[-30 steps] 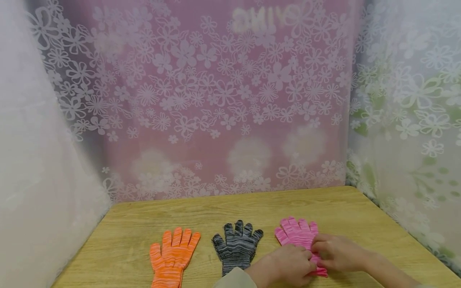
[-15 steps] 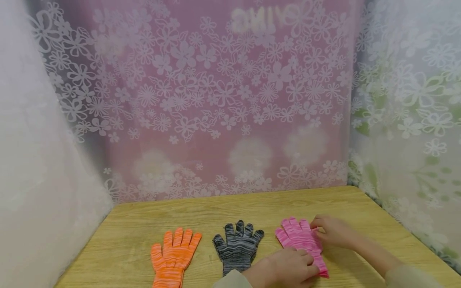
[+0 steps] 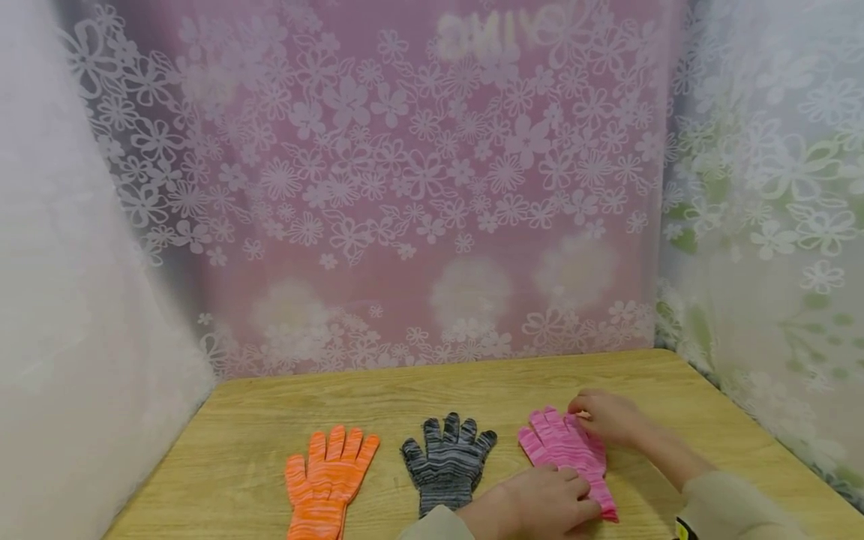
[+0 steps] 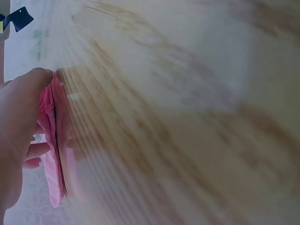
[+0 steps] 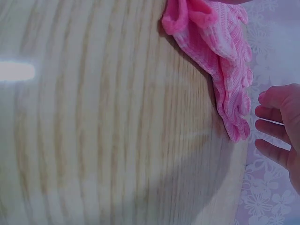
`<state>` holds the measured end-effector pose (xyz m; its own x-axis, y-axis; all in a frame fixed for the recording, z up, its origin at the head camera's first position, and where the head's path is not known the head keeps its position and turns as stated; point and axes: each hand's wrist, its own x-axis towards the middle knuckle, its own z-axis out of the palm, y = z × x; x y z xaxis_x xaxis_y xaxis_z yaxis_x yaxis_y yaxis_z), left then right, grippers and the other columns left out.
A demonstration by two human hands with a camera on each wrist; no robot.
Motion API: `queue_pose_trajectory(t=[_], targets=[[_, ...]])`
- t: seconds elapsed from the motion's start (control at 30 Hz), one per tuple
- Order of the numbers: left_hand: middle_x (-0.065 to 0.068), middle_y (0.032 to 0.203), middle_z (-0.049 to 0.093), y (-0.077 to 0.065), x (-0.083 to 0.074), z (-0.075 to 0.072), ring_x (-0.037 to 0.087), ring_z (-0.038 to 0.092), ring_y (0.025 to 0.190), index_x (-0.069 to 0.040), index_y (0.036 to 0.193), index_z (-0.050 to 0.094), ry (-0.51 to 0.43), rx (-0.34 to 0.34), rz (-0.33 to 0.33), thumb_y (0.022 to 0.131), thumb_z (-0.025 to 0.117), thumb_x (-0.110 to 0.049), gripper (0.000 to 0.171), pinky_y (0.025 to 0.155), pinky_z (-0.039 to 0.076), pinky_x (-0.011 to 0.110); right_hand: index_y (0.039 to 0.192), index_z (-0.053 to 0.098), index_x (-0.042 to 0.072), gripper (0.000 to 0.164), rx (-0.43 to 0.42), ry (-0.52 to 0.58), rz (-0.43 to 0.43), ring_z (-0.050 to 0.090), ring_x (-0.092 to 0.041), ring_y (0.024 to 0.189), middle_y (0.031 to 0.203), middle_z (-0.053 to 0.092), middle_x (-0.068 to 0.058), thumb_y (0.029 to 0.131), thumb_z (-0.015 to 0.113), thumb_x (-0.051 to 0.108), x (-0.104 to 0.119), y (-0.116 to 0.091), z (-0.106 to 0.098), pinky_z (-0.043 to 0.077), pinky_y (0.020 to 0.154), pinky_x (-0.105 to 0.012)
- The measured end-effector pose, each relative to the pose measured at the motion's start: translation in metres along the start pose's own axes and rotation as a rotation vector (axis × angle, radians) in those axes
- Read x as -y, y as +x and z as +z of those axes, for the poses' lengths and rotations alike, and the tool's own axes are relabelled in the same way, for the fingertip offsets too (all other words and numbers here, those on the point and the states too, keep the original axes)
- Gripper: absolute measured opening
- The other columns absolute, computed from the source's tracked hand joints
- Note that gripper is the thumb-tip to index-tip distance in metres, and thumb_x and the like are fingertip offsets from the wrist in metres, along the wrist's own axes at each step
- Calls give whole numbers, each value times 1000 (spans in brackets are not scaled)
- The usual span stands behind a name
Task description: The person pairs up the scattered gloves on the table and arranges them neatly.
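A pink knit glove lies flat at the table's right, fingers pointing away. My left hand rests on its lower part near the cuff. In the left wrist view, the left thumb touches the edge of the pink glove and the fingers lie lower on it, spread from the thumb. My right hand is at the glove's right fingertips. Seen from the right wrist, the right hand has loose fingers, slightly apart from the pink glove, whose cuff end shows two rolled folds.
To the left lie a dark grey striped glove and an orange glove, both flat with fingers spread. All are on a wooden table. Flowered curtains hang behind it and at both sides.
My right hand has moved up along the pink glove's right side, from its lower part to its fingertips. The left hand has stayed near the cuff. The glove has barely shifted.
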<state>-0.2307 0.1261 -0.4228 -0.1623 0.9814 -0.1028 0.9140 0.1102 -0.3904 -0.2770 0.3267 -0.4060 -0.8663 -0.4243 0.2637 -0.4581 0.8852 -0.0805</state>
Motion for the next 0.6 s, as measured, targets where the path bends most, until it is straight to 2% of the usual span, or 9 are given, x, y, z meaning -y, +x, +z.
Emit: queue_pose_trajectory(t=[0.27, 0.4, 0.6], targets=[[-16, 109, 47, 0, 2, 2, -1, 43, 100, -35, 120, 50, -39, 17, -12, 95, 36, -53, 34, 88, 34, 16, 89, 68, 9, 7, -3, -34, 20, 61, -23, 82, 84, 62, -1, 82, 67, 11, 1, 9, 12, 49, 70, -40], [-17, 109, 47, 0, 3, 2, -1, 43, 99, -35, 120, 51, -69, 19, -18, 94, 38, -53, 34, 88, 34, 16, 82, 66, 12, 4, -29, -68, 12, 58, -19, 74, 78, 56, 3, 81, 68, 9, 2, 10, 16, 48, 64, -35], [-17, 108, 48, 1, 4, 1, -3, 43, 97, -35, 123, 51, -112, 18, -10, 95, 39, -50, 33, 87, 34, 14, 73, 63, 15, 12, -109, -112, 13, 53, -18, 69, 74, 49, 4, 77, 69, 5, -2, 9, 18, 45, 60, -33]])
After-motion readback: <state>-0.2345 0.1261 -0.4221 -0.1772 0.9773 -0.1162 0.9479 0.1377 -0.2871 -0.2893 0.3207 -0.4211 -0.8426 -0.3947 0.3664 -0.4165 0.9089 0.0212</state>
